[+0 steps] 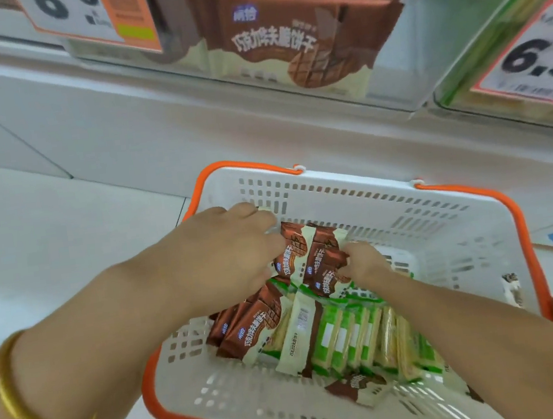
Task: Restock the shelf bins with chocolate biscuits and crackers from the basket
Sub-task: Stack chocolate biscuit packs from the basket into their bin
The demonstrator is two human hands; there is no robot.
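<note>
A white basket (442, 225) with orange handles sits on the floor below the shelf. Inside lie several brown chocolate biscuit packs (247, 329) and green cracker packs (358, 337). Both hands reach into it. My left hand (225, 256) grips the left side of two upright chocolate biscuit packs (312, 260). My right hand (363, 261) pinches their right edge. Above, a clear shelf bin (390, 69) holds more chocolate biscuit packs (283, 43).
A second clear bin (478, 58) at the upper right holds green cracker packs behind an orange price tag (533, 52). Another price tag (91, 16) hangs at the upper left. White floor tiles (64, 233) surround the basket. A gold bangle (16, 390) circles my left wrist.
</note>
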